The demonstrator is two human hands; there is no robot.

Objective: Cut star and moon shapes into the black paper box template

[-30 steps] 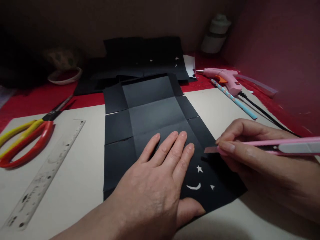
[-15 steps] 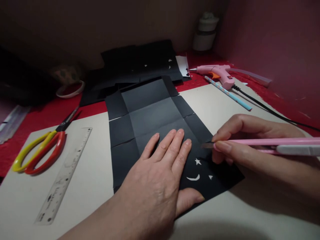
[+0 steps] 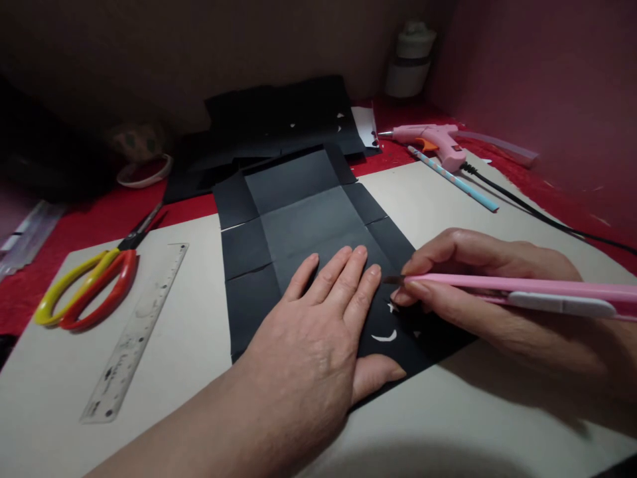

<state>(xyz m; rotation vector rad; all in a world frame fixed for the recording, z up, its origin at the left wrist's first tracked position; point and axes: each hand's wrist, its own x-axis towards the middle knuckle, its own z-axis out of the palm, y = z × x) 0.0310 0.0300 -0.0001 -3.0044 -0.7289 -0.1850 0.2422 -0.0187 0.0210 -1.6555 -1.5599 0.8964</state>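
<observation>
Flat on the folded black card [image 3: 308,222] lies my left hand [image 3: 318,332], fingers stretched out and thumb apart. My right hand [image 3: 478,292] grips a pink utility knife [image 3: 462,282] like a pen, its blade pointing left just beyond my left fingertips. Whether the blade tip touches the card I cannot tell. Below the blade, a star, a crescent moon [image 3: 385,336] and a small triangle show as pale cutouts in the card. My right fingers partly cover the star.
Scissors [image 3: 127,265] with yellow and red handles and a clear ruler [image 3: 144,325] lie at left. A pink glue gun [image 3: 440,141] with a black cord and a blue patterned pencil [image 3: 455,180] sit at back right. More black card [image 3: 283,109] stands behind.
My right hand has moved left with the utility knife, bringing the blade closer to my left fingers and partly covering the star. My left hand stays pressed on the card.
</observation>
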